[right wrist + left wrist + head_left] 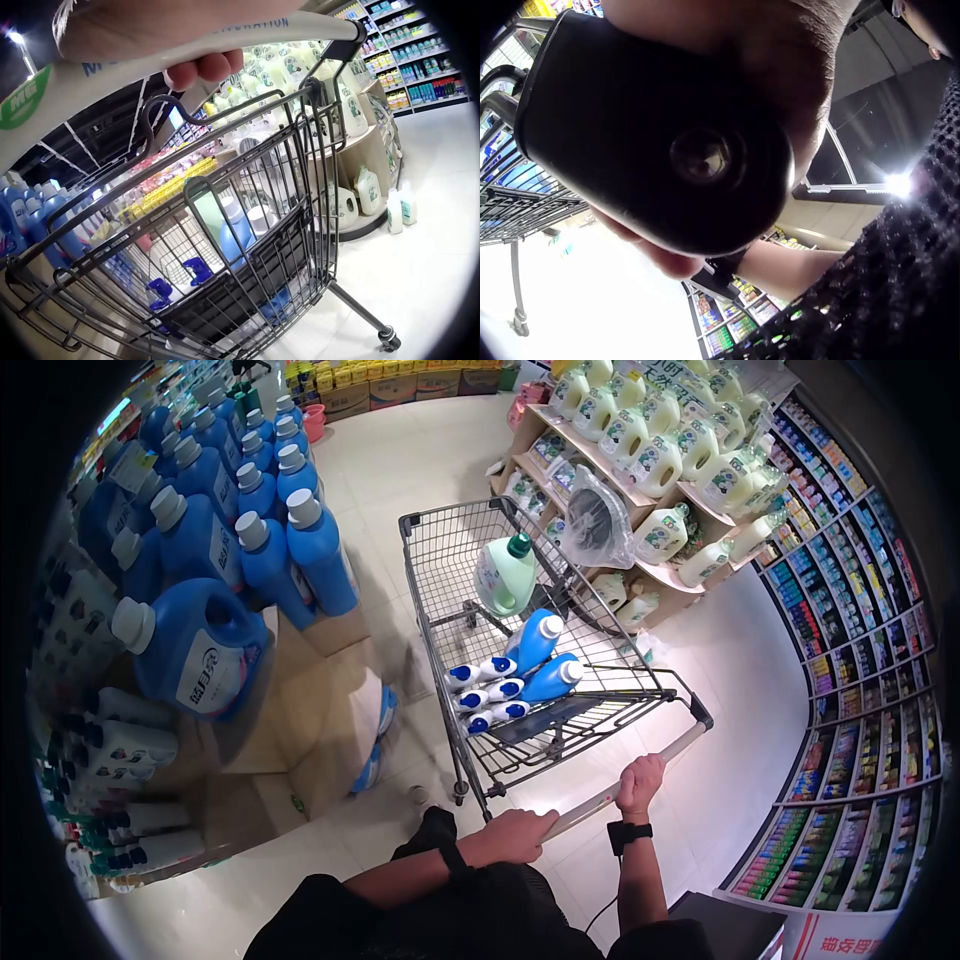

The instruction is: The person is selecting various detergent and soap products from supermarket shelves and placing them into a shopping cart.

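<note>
In the head view a wire shopping cart [440,620] is held by its light handle [585,807]. My left hand [510,836] grips the handle's left end; in the left wrist view that hand [780,67] curls round a dark end piece [630,135]. My right hand [640,785] grips the handle farther right, its fingers curled under the bar in the right wrist view [202,71]. Inside the cart are a pale green bottle with a dark green cap [506,576], two blue bottles [535,643] with white caps, and several white bottles with blue tops [490,693].
Large blue bottles [213,650] stand on a cardboard display [290,730] left of the cart. At the right, a tiered wooden stand [665,575] holds pale jugs [660,465], with a plastic-wrapped dark object [597,518] beside it. Stocked shelves [850,660] curve along the far right.
</note>
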{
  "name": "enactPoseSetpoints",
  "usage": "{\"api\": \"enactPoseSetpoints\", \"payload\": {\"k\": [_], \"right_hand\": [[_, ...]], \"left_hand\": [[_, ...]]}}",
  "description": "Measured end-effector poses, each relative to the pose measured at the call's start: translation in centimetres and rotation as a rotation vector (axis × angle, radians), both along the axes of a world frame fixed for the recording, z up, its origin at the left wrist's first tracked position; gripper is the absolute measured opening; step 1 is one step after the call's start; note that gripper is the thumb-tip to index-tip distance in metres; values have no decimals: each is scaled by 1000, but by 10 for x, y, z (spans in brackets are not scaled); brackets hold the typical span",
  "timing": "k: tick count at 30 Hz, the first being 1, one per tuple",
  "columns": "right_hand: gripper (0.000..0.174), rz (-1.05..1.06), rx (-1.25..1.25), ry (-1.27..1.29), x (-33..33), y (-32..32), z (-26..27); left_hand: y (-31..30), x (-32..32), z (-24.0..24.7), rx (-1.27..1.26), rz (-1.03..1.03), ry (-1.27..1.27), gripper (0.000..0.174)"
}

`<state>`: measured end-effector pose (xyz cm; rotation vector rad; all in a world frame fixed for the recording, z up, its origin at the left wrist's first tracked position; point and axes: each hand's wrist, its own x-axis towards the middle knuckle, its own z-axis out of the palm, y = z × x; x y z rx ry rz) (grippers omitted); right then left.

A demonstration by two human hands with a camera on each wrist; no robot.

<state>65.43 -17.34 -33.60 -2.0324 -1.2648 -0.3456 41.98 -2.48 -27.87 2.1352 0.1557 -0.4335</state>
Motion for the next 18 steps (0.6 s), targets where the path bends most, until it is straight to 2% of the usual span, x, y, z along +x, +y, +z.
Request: {"api": "enactPoseSetpoints", "payload": {"k": [1,5,8,18], "right_hand": [[20,4,0,0,2,-8,3],[21,27,13,-2,15,28,2],[25,0,1,-19,26,38,3],[19,97,32,7,68,113,8]], "left_hand": [[-9,1,4,13,9,-7,35],[26,11,5,4,59,-58,35],[32,20,8,35,85,-40,38],[100,56,17,52,186,-39,54]]}}
